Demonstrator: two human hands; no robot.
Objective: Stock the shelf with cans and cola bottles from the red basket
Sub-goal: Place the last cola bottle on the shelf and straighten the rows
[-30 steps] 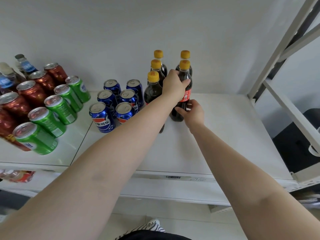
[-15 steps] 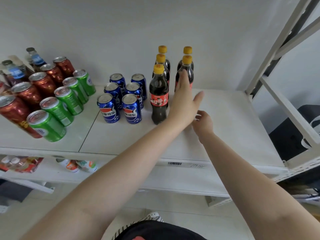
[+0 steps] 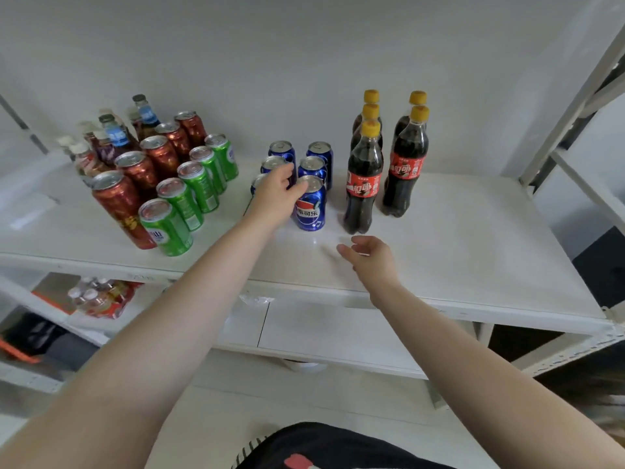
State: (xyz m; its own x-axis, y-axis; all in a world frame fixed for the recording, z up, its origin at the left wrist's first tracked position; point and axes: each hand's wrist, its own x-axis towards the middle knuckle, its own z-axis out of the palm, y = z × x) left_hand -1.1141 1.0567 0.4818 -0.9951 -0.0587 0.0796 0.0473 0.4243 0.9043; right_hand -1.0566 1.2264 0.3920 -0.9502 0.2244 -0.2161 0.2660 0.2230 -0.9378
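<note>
Five dark cola bottles (image 3: 363, 184) with yellow caps stand upright in two rows at the back of the white shelf (image 3: 466, 252). Left of them several blue cans (image 3: 311, 208) stand in two rows. My left hand (image 3: 275, 196) lies over the front-left blue can, hiding most of it, with its fingers spread and its thumb touching the top of the front-right can. My right hand (image 3: 372, 257) hovers just above the shelf in front of the bottles, fingers loosely curled and holding nothing. The red basket is not clearly in view.
Green cans (image 3: 176, 228) and red cans (image 3: 118, 201) stand in rows at the left, with small bottles (image 3: 115, 135) behind them. A lower shelf (image 3: 321, 333) holds a wrapped pack of bottles (image 3: 101, 299). Slanted metal uprights (image 3: 575, 89) bound the right side.
My left hand has moved left from the cola bottles onto the blue cans. My right hand has let go of the front bottle and drawn back toward me.
</note>
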